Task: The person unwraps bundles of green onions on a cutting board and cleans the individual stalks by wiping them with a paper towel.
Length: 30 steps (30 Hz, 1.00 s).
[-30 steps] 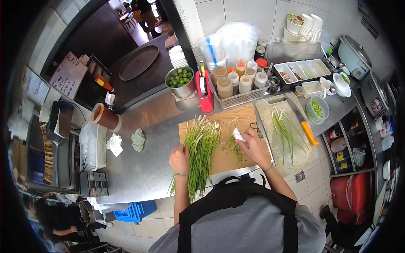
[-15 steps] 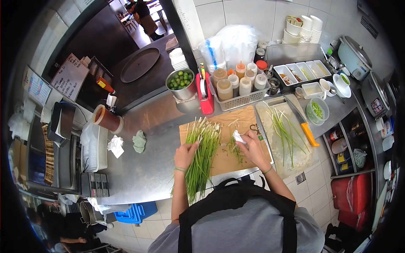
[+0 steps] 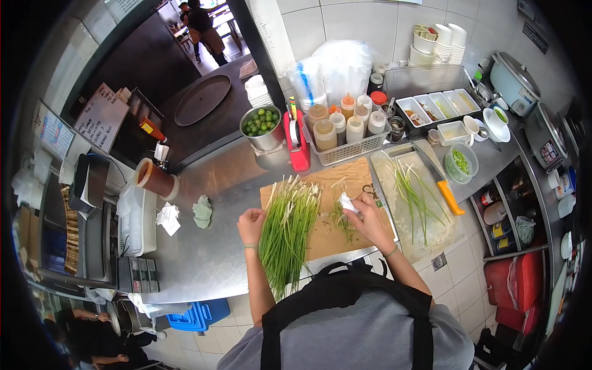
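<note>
A thick bunch of green stalks with pale root ends point(image 3: 287, 228) lies on brown paper point(image 3: 330, 237) on the steel counter. My left hand point(image 3: 251, 226) is at the bunch's left edge, its fingers pressed together; whatever they may hold is too small to make out. Pinched in my right hand point(image 3: 366, 221) is a crumpled white tissue point(image 3: 347, 202), above a small heap of green trimmings point(image 3: 343, 218) on the paper. Further right, a few loose stalks point(image 3: 414, 200) rest on a pale cutting board point(image 3: 435, 231), beside a knife with an orange handle point(image 3: 449, 197).
Behind the paper stand a red tape dispenser point(image 3: 298, 148), a basket of sauce bottles point(image 3: 351, 150) and a bowl of green limes point(image 3: 261, 126). A tub of chopped greens point(image 3: 460, 162) is at right. A co-worker point(image 3: 92, 336) is at lower left; another person point(image 3: 203, 31) stands beyond the opening.
My left hand moved right over the bunch, then back left to its edge. My right hand has stayed near the trimmings with the tissue. The person beyond the opening has shifted.
</note>
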Each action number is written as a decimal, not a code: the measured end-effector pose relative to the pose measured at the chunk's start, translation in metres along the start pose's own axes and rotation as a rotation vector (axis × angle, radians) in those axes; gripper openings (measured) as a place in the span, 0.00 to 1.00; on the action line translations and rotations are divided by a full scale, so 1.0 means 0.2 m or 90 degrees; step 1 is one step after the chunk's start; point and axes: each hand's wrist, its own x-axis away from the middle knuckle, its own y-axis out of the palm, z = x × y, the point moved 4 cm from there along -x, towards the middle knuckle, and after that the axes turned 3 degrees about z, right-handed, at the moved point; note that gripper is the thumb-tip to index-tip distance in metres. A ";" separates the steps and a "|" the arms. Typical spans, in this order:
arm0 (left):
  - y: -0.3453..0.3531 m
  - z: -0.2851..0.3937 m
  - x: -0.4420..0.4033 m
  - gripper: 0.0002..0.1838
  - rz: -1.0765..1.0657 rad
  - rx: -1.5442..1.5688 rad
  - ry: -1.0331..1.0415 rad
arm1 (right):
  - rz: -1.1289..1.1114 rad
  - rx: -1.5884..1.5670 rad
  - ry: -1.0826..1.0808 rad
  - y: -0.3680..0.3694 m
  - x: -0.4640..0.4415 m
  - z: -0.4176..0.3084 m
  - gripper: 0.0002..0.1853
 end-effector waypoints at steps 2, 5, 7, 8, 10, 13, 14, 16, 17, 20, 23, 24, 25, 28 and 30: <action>-0.06 0.06 0.01 0.04 -0.004 0.128 -0.022 | -0.017 -0.068 0.050 0.01 0.00 0.01 0.11; -0.05 0.30 0.07 0.03 -0.052 0.320 -0.038 | -0.066 -0.247 0.157 0.06 -0.01 0.04 0.12; 0.00 0.45 0.12 0.04 -0.103 0.363 -0.027 | -0.100 -0.373 0.217 0.12 -0.03 0.06 0.13; 0.04 0.51 0.15 0.05 -0.130 0.385 -0.020 | -0.104 -0.452 0.248 0.13 -0.04 0.03 0.13; 0.13 0.59 0.19 0.04 -0.181 0.419 -0.028 | -0.101 -0.522 0.297 0.11 -0.09 -0.02 0.13; 0.26 0.67 0.25 0.05 -0.268 0.433 -0.015 | -0.095 -0.608 0.349 0.11 -0.11 -0.09 0.12; 0.30 0.67 0.27 0.05 -0.290 0.431 -0.009 | -0.082 -0.606 0.343 0.13 -0.11 -0.08 0.12; 0.37 0.65 0.28 0.05 -0.320 0.412 0.002 | -0.044 -0.591 0.314 0.17 -0.11 -0.03 0.08; 0.37 0.66 0.28 0.05 -0.325 0.409 -0.007 | -0.034 -0.576 0.302 0.17 -0.11 -0.02 0.08; 0.38 0.65 0.30 0.05 -0.340 0.403 -0.028 | -0.017 -0.470 0.248 0.16 -0.10 0.03 0.09; 0.39 0.61 0.31 0.05 -0.358 0.402 -0.032 | -0.027 -0.329 0.207 0.15 -0.08 0.07 0.11; 0.39 0.60 0.32 0.05 -0.360 0.400 -0.031 | -0.040 -0.340 0.224 0.16 -0.08 0.07 0.12; 0.39 0.58 0.33 0.05 -0.362 0.398 -0.031 | -0.052 -0.352 0.241 0.17 -0.07 0.08 0.13; 0.39 0.54 0.33 0.05 -0.367 0.360 -0.041 | -0.067 -0.415 0.311 0.21 -0.06 0.14 0.12; 0.38 0.51 0.35 0.05 -0.365 0.367 -0.055 | -0.064 -0.457 0.373 0.19 -0.08 0.17 0.12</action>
